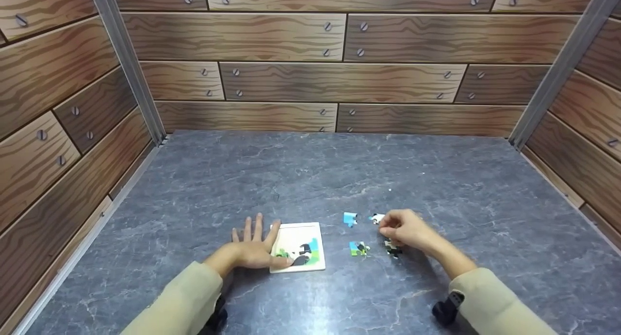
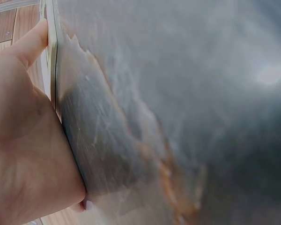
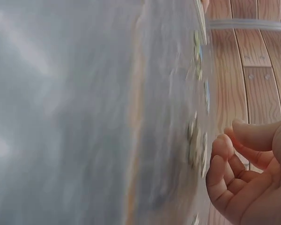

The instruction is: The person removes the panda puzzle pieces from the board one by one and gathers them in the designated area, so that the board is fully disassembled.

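A square wooden puzzle board (image 1: 316,228) lies flat on the table, with black, green and blue picture parts at its lower side. My left hand (image 1: 254,251) lies spread at its left edge, fingers straight, thumb over the picture. Right of the board lie loose jigsaw pieces: a blue piece (image 1: 350,218), a white-and-black piece (image 1: 376,218), a blue-green piece (image 1: 358,248) and a dark piece (image 1: 393,249). Over the right-hand pieces hovers my right hand (image 1: 405,228), fingers loosely bent. In the right wrist view, nothing shows between the thumb (image 3: 253,136) and fingers. The hand may hide other pieces.
The grey marbled table (image 1: 291,180) is bounded by wood-patterned walls (image 1: 271,80) at the back and both sides. Metal posts (image 1: 128,58) stand in the back corners. A dark device (image 1: 447,310) sits at the right wrist.
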Demonstrator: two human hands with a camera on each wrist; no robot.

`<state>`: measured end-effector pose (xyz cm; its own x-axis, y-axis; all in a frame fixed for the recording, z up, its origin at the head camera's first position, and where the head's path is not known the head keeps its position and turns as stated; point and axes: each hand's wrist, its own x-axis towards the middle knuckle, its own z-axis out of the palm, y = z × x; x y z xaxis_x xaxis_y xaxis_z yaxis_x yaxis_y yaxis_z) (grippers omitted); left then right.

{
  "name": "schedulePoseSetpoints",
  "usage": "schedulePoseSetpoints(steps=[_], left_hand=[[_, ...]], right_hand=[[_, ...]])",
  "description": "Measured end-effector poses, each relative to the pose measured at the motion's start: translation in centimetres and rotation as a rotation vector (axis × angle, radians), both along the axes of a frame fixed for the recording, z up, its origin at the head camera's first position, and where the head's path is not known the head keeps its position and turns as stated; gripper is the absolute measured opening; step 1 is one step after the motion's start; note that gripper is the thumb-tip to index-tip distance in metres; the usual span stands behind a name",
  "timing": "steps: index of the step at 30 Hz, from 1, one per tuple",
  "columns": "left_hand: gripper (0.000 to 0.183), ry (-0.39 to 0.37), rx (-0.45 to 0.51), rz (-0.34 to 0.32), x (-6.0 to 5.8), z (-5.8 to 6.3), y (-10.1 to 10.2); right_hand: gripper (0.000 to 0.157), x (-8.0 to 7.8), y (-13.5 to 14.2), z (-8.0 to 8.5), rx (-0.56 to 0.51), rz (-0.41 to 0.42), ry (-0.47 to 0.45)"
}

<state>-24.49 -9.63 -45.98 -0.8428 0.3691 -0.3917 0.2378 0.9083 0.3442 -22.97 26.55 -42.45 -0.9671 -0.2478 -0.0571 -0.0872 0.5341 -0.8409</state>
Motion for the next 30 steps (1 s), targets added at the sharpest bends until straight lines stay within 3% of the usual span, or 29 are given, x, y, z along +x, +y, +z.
schedulePoseSetpoints(steps=[18,30], left_hand=[[0.117,0.000,0.001,-0.001,-0.2,-0.2,0.2],[0.115,-0.024,0.022,0.007,0.4,0.8,0.1]], right_hand=[[0.009,-0.6,-6.2,0.1,-0.013,0.166,0.055],[0.013,-0.9,-9.2,-0.1,0.001,0.184,0.045]])
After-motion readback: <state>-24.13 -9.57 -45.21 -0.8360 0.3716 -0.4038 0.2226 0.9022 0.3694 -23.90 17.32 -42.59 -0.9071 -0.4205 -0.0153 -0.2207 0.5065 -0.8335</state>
